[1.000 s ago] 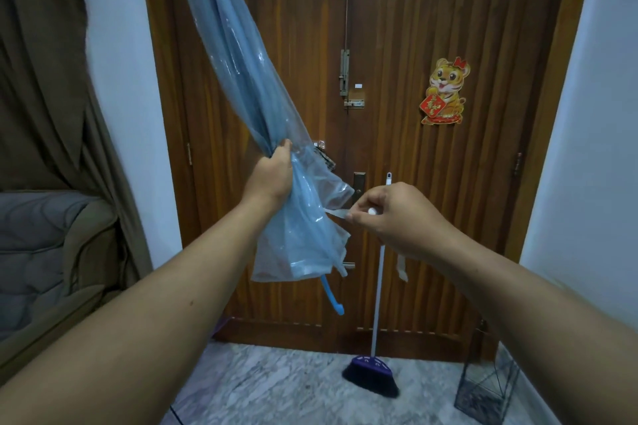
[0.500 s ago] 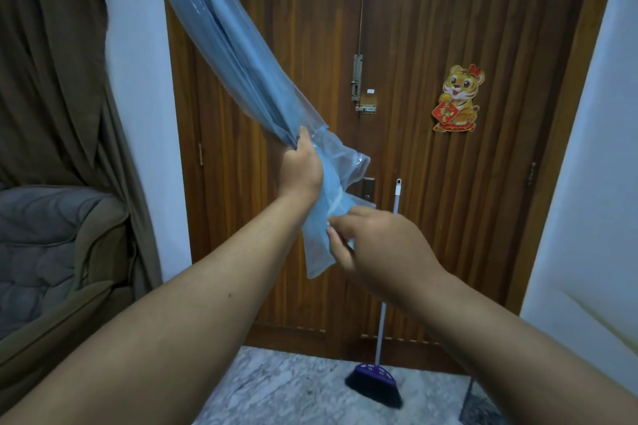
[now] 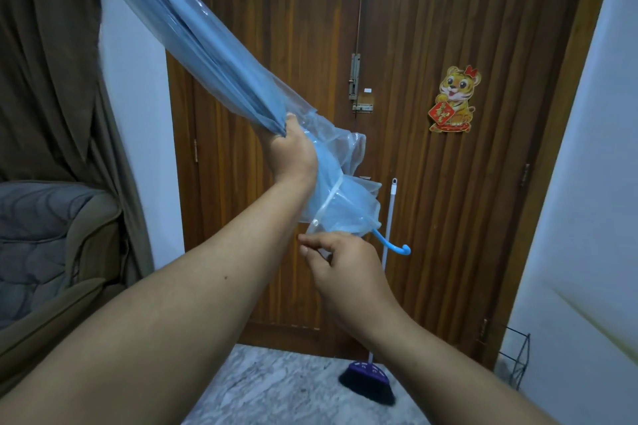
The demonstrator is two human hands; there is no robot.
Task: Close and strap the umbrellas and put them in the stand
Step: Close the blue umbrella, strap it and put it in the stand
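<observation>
Now your left hand [image 3: 293, 152] clamps the glossy blue plastic umbrella [image 3: 214, 48], slanting up-left, curved handle down-right; your right hand [image 3: 340, 264] pinches its thin strap [image 3: 328, 200].

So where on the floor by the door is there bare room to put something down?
The marble floor is bare between the sofa and the broom. The right corner is crowded: the broom head sits close to the wire umbrella stand against the white wall. The arms hide the nearest floor.
</observation>
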